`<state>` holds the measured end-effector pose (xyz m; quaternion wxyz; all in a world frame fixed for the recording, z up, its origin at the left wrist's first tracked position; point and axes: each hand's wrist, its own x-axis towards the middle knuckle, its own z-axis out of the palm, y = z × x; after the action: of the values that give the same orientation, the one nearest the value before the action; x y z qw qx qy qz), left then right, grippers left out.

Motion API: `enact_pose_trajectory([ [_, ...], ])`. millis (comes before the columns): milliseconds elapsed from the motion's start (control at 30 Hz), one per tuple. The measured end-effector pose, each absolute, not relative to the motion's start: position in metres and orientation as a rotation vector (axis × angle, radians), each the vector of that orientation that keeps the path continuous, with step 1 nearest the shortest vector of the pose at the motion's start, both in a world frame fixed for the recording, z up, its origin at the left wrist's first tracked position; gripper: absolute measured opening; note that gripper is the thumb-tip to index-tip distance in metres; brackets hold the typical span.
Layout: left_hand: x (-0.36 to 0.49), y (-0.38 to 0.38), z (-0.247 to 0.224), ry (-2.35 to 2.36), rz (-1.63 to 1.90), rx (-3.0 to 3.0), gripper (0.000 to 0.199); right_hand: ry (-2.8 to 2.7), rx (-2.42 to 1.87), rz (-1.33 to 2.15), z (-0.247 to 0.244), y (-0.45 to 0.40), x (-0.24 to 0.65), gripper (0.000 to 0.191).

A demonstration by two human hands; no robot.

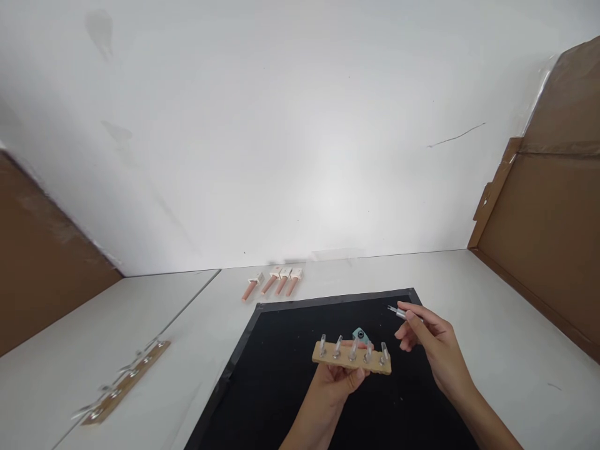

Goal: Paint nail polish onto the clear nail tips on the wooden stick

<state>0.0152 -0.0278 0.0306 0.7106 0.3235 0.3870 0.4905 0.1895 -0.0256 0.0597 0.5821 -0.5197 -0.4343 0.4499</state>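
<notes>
My left hand grips a cardboard strip from below, its thumb along the front edge. Several clear nail tips stand upright in a row on the strip. Between the thumb and fingers of my right hand is a slim silver tool, its narrow end pointing left; I cannot make out its exact kind. The tool is apart from the strip, up and to its right. Just behind the strip is a small teal object with a dark round spot, partly hidden by the nail tips.
A black mat with taped edges covers the white table under my hands. At the back left lie several nail polish bottles with pinkish long caps. Another cardboard strip with clear tips lies left. Cardboard panels border the table.
</notes>
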Motion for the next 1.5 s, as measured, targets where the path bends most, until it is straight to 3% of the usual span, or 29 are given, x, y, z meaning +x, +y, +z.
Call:
enact_pose_trajectory([
  [100,0.014,-0.028,0.033,0.865,1.129,0.781,0.028,-1.092,-1.217,1.064,0.058,-0.024,0.188,0.041],
  [333,0.012,-0.027,0.029,0.842,1.153,0.81,0.028,-1.374,-1.228,1.072,0.059,-0.024,0.194,0.019],
  [567,0.007,-0.029,0.034,0.786,1.134,0.651,0.026,-1.813,-1.196,0.969,0.065,-0.034,0.195,0.043],
  [667,0.006,-0.03,0.034,0.788,1.136,0.618,0.028,-1.895,-1.199,0.891,0.064,-0.036,0.188,0.039],
  [833,0.007,-0.032,0.031,0.777,1.176,0.589,0.031,-1.893,-1.181,0.825,0.062,-0.037,0.176,0.019],
  [1067,0.002,-0.034,0.027,0.78,1.182,0.612,0.033,-1.823,-1.222,0.748,0.06,-0.042,0.169,0.008],
  [1300,0.0,-0.039,0.027,0.758,1.141,0.679,0.04,-1.726,-1.172,0.69,0.061,-0.048,0.165,0.009],
  [1500,0.0,-0.041,0.031,0.772,1.008,0.868,0.026,-1.502,-1.231,0.542,0.06,-0.078,0.186,0.01],
])
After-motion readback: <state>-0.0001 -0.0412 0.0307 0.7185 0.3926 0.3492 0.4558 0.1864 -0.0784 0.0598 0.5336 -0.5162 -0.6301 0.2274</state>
